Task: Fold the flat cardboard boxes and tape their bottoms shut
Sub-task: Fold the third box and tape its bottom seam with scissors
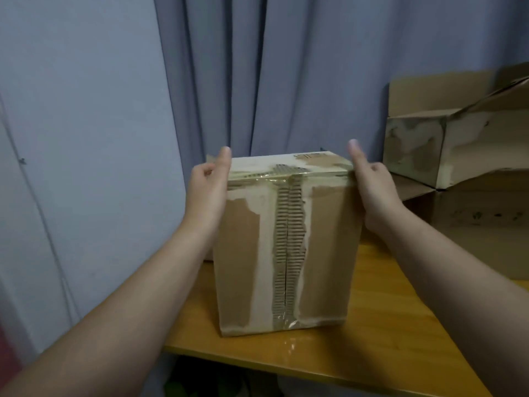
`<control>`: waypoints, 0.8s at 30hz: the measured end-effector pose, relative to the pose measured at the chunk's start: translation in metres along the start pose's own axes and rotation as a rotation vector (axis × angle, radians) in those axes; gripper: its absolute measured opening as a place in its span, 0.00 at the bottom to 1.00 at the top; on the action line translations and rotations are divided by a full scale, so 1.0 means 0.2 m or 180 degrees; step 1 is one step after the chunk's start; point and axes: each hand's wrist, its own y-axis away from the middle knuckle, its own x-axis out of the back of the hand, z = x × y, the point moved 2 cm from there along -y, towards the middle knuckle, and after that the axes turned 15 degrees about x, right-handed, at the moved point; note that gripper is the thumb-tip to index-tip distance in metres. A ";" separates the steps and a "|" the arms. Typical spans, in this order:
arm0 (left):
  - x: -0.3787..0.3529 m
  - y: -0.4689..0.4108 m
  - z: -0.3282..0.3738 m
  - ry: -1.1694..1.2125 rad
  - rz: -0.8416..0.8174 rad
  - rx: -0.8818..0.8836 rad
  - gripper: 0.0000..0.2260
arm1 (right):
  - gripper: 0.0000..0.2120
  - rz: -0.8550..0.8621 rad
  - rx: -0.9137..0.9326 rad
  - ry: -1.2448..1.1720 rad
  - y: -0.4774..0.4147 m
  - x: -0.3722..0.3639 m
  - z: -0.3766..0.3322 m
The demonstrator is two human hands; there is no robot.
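One cardboard box (pixel 286 239) folded, seam taped; our left hand (pixel 207 193) and right hand (pixel 375 193) clamped its sides, fingers curled; open boxes (pixel 415 144) beyond right fingers probably remained.

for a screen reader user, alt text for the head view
The left hand and right hand steady a worn cardboard box from either side on a wooden table; clear tape crosses its torn seam. More boxes stand at right.

Cardboard box (pixel 286 247) stood on table (pixel 386 339), left hand (pixel 207 193) and right hand (pixel 375 190) against its sides. Opened boxes (pixel 458 150) sat right-rear; curtain (pixel 257 67) behind.
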 end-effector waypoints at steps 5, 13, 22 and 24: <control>0.01 0.04 0.08 0.0068 0.0130 -0.0572 0.14 | 0.23 -0.0403 0.0417 -0.0024 -0.02 0.03 -0.09; -0.08 0.17 -0.21 -0.0261 -0.0502 -0.0947 0.31 | 0.31 -0.0863 -0.0329 0.0015 0.11 0.01 0.24; -0.14 0.12 -0.43 -0.2184 -0.0956 -0.0470 0.25 | 0.41 -0.0571 0.0273 0.0391 0.29 -0.11 0.31; -0.16 0.10 -0.47 -0.2664 -0.1114 -0.0552 0.19 | 0.40 -0.0655 0.0537 0.0622 0.32 -0.13 0.30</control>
